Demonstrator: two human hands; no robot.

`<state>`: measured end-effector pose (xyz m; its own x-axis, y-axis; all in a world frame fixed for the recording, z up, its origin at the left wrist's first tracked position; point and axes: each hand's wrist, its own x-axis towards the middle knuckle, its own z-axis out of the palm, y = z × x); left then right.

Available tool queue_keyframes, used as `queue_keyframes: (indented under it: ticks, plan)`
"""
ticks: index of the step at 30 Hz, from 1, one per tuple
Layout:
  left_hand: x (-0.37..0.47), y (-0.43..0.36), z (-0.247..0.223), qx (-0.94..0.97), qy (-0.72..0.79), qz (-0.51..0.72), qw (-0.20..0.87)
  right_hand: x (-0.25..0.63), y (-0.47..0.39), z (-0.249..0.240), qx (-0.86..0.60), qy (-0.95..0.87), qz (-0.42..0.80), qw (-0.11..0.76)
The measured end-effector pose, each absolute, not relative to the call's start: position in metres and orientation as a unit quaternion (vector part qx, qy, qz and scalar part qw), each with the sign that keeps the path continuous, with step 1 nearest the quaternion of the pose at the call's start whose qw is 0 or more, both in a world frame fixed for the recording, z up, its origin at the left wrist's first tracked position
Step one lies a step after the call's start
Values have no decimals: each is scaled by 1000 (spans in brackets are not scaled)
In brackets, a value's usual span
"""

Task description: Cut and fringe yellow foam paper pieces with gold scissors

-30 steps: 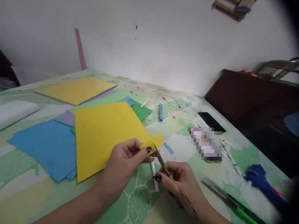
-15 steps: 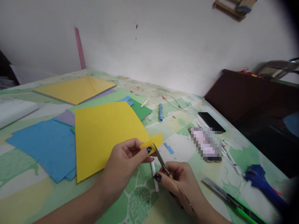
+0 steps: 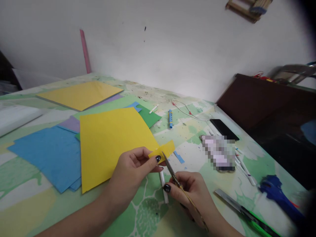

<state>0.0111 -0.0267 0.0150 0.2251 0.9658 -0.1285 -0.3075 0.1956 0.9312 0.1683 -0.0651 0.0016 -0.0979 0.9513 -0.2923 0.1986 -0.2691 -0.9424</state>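
Observation:
My left hand (image 3: 138, 168) pinches a small strip of yellow paper (image 3: 169, 148) between thumb and fingers. In my right hand (image 3: 189, 191) are scissors (image 3: 172, 172) with gold-coloured handles, their blade tips at the lower edge of the strip. Part of the handles is hidden by my fingers. Below the strip, a white stick (image 3: 163, 187) lies on the table between my hands. A large yellow sheet (image 3: 113, 141) rests behind my left hand, over blue sheets (image 3: 46, 158). Just beyond the strip lies a small blue paper scrap (image 3: 179, 157).
A utility knife (image 3: 244, 210) and a blue glue gun (image 3: 278, 197) lie at the right, near a phone (image 3: 218, 153) and a black flat device (image 3: 224, 129). A rolled blue paper tube (image 3: 170, 119) sits farther back. A yellow board (image 3: 81, 93) lies at the back left.
The yellow strip's free end has shifted slightly to the right. Both hands keep nearly the same place and grip; the whole view has shifted very slightly.

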Motion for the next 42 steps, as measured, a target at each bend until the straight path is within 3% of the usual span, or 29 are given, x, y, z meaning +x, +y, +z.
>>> queue_keyframes:
  ticks: [42]
  plan:
    - [10, -27, 16, 420, 395, 473, 667, 168, -66, 0, -598, -509, 530, 319]
